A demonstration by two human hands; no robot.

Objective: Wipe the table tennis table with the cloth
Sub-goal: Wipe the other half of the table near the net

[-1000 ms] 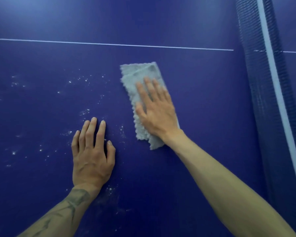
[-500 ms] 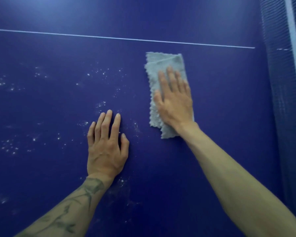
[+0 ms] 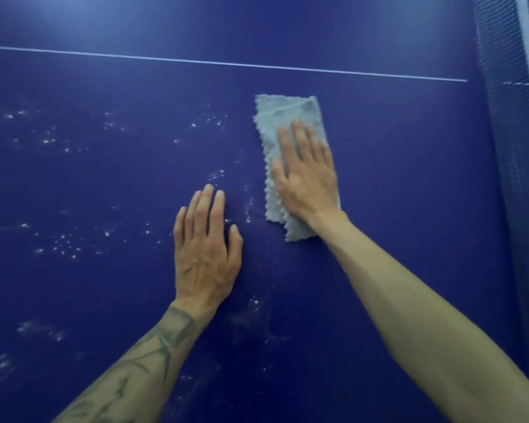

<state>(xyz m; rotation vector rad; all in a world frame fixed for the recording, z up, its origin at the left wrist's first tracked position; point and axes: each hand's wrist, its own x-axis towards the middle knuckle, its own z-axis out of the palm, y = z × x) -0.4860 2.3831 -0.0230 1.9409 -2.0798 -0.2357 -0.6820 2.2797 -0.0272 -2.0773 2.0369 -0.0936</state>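
Grey folded cloth (image 3: 287, 123), zigzag edges, under flat right hand (image 3: 307, 178); left hand (image 3: 206, 248) flat on table (image 3: 409, 178).

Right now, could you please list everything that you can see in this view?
table tennis table: one, dark blue, fills the view.
cloth: one, light grey, folded, flat on the table right of centre.
white line: one, white, across the table beyond the cloth.
net: one, dark mesh with a white band, along the right edge of the view.
white specks: many, white, scattered over the table, mostly left of the cloth.
left hand: one, flat on the table, left of the cloth and apart from it; tattooed forearm.
right hand: one, fingers straight, pressing on the cloth.
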